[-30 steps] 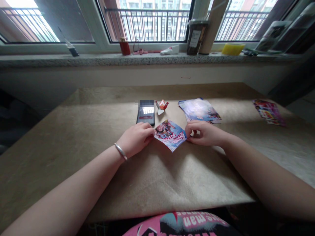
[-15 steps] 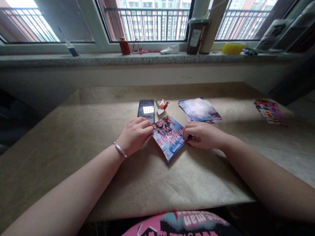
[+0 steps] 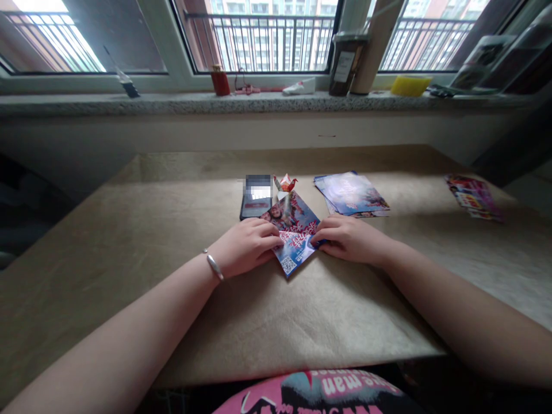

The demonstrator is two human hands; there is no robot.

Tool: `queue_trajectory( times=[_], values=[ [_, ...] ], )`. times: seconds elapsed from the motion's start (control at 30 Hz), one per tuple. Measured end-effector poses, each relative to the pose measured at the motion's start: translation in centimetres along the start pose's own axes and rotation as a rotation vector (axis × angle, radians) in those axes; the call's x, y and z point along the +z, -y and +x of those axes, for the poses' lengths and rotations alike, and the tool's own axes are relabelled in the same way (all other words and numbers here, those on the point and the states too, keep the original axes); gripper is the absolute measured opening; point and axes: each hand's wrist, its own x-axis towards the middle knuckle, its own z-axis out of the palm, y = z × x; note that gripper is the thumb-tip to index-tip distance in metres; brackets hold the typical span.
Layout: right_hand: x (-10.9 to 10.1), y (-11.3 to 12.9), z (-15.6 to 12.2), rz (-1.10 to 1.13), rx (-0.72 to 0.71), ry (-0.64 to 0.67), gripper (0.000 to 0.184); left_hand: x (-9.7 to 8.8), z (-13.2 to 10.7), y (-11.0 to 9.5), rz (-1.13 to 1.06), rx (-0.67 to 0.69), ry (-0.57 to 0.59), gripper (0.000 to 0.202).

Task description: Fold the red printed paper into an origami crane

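Observation:
A square of printed paper (image 3: 297,221), blue with red-and-white lettering and a QR code at its near corner, lies turned like a diamond and bends along a line across its middle. My left hand (image 3: 252,241), with a silver bangle at the wrist, grips its left side. At the right side, my right hand (image 3: 340,237) pinches the paper, its fingertips partly hidden. Just beyond the far corner sits a folded red-and-white paper crane (image 3: 285,184). A phone (image 3: 257,198) lies flat beyond my left hand.
A stack of printed paper squares (image 3: 351,192) lies beyond my right hand. More colourful printed papers (image 3: 473,197) are at the table's far right. Along the windowsill (image 3: 172,105) stand a red bottle (image 3: 219,81), a dark lidded container (image 3: 344,66) and a yellow object (image 3: 410,85).
Both hands have moved closer together on the paper. The sheet, flatter before, now bends across its middle, and its far corner reaches nearer the crane, partly covering it.

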Motion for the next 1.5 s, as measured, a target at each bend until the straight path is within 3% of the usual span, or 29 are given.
queue_trajectory(
  times=[0.27, 0.8, 0.97, 1.1, 1.2, 1.37, 1.5],
  values=[
    [0.2, 0.7, 0.2, -0.213, -0.097, 0.041, 0.023, -0.3, 0.0, 0.2, -0.116, 0.017, 0.018, 0.019],
    [1.3, 0.4, 0.7, 0.053, 0.059, -0.115, 0.015, -0.8, 0.4, -1.1, -0.102, -0.056, 0.022, 0.009],
    [1.2, 0.5, 1.1, 0.066, 0.092, -0.140, 0.015, -0.7, 0.9, -2.8, -0.049, -0.175, -0.007, 0.024],
    [1.2, 0.5, 1.2, 0.076, 0.105, -0.142, 0.014, -0.2, 1.0, -2.6, -0.064, -0.200, -0.020, 0.033],
    [1.3, 0.5, 1.3, 0.067, 0.133, -0.129, 0.014, 0.2, 0.9, -2.1, -0.181, -0.279, -0.059, 0.030],
    [1.4, 0.4, 1.3, 0.053, 0.142, -0.108, 0.014, 0.5, 1.1, -2.2, -0.292, -0.548, -0.085, 0.027],
    [1.5, 0.3, 1.3, 0.118, 0.164, -0.134, 0.014, 0.1, 1.4, -2.4, -0.373, -0.643, -0.075, 0.024]
  ],
)
